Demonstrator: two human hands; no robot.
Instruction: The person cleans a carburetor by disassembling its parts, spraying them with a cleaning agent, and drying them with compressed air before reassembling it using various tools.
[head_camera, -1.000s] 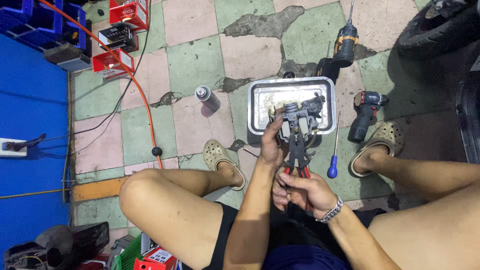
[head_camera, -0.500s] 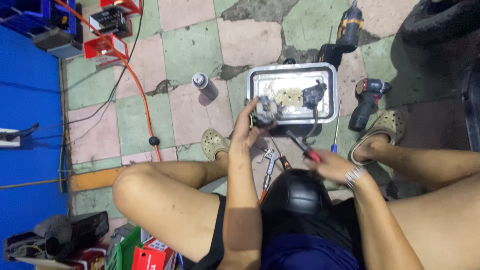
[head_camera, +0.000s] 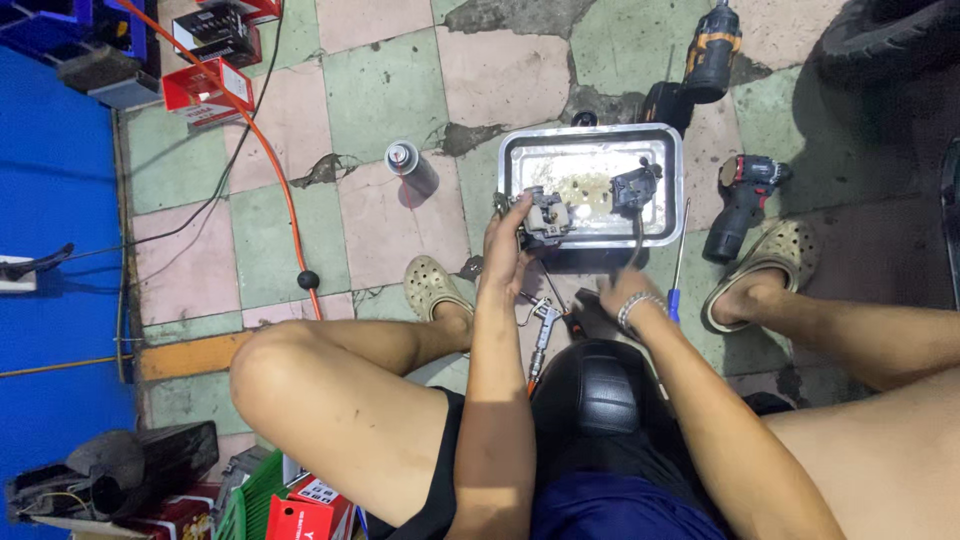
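My left hand (head_camera: 505, 250) grips a grey metal carburettor-like part (head_camera: 541, 214) and holds it over the left edge of a shallow metal tray (head_camera: 590, 145). A black part with a hose (head_camera: 634, 188) lies in the tray. My right hand (head_camera: 618, 290), with a band on its wrist, is low at the floor just in front of the tray. It is blurred, beside red-handled pliers (head_camera: 572, 322), and its grip is unclear. A silver air blow gun (head_camera: 541, 325) lies between my hands. A blue-handled screwdriver (head_camera: 676, 270) lies to the right of my right hand.
Two cordless drills (head_camera: 711, 50) (head_camera: 745, 200) lie by the tray. A spray can (head_camera: 406, 160) stands left of it. An orange hose (head_camera: 285, 200) crosses the tiled floor. Red boxes (head_camera: 205, 85) sit at the back left and a tyre (head_camera: 880, 40) at the back right. I sit on a black stool (head_camera: 595, 390).
Both hands held the part and pliers together near my lap. Now my left hand has carried the part out to the tray edge and my right hand has dropped to the floor.
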